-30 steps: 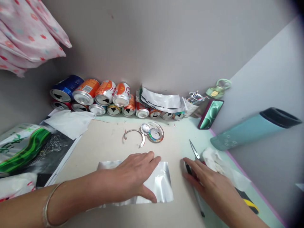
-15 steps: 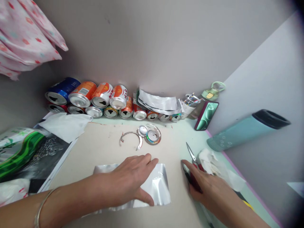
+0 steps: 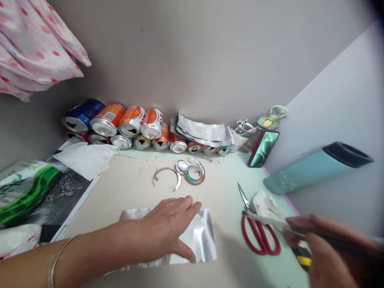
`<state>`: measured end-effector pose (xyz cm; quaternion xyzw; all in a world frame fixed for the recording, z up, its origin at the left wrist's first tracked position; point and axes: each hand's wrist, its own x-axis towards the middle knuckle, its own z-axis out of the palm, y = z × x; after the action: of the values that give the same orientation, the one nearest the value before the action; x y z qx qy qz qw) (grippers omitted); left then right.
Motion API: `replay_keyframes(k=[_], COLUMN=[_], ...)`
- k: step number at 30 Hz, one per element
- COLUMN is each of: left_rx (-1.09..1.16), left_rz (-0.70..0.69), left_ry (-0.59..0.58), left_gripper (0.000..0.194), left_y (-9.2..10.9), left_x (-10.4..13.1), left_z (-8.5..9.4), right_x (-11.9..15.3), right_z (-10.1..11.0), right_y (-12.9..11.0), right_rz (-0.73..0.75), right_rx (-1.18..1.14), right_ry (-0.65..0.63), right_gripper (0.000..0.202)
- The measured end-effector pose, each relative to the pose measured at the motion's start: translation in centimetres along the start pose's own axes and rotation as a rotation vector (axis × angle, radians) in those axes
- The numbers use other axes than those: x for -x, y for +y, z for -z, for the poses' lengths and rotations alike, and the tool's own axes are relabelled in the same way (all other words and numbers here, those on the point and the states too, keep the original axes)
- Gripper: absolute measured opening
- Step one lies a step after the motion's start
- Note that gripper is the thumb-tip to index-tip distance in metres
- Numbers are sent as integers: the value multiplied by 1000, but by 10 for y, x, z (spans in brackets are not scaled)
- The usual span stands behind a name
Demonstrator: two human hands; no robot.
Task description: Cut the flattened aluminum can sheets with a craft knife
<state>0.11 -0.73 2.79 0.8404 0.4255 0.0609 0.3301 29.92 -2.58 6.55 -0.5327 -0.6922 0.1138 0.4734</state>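
Note:
My left hand [image 3: 172, 226] lies with fingers stretched and thumb apart on a shiny silver metal sheet [image 3: 202, 232], pressing it to the beige board [image 3: 102, 188]. At the right, my right hand [image 3: 318, 244] is closed on a slim tool [image 3: 270, 220] with a pale, metallic-looking front and a dark rear part. Motion smears it, so its exact kind is unclear. Just below the tool's tip are red-handled scissors [image 3: 261, 236], lying with the blades pointing away. Cut can rings and ends [image 3: 195, 173] rest on the board beyond my left hand.
Stacked drink cans [image 3: 130, 126] line the wall, with curved metal sheets [image 3: 204, 130] on top. To the right are a phone [image 3: 263, 149], a teal tumbler [image 3: 312, 170], crumpled tissue [image 3: 265, 204] and a pen holder [image 3: 243, 130]. A green package [image 3: 28, 188] lies left.
My right hand has moved right, away from beside the scissors, lifting the slim tool. The scissors' red handles have come into view. My left hand stays on the sheet.

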Motion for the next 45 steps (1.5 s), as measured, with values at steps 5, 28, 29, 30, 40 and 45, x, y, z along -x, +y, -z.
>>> replay_keyframes(k=[5, 28, 29, 30, 40, 45], left_rx=[-1, -5, -7, -10, -289, -472], left_rz=[6, -31, -25, -20, -32, -163], left_ry=[-4, 18, 15, 11, 34, 76], left_gripper=[89, 81, 82, 84, 107, 61], left_y=[2, 1, 2, 4, 15, 28], left_x=[0, 1, 1, 1, 0, 19], left_z=[1, 1, 2, 3, 11, 0], right_x=[3, 5, 4, 4, 0, 18], right_z=[-26, -49, -50, -50, -42, -37], right_y=[-12, 6, 7, 8, 6, -3], right_rz=[229, -82, -149, -185, -67, -163], right_rx=[87, -111, -82, -66, -91, -146], right_ry=[-372, -469, -520, -526, -280, -139], right_gripper=[15, 37, 44, 46, 20, 12])
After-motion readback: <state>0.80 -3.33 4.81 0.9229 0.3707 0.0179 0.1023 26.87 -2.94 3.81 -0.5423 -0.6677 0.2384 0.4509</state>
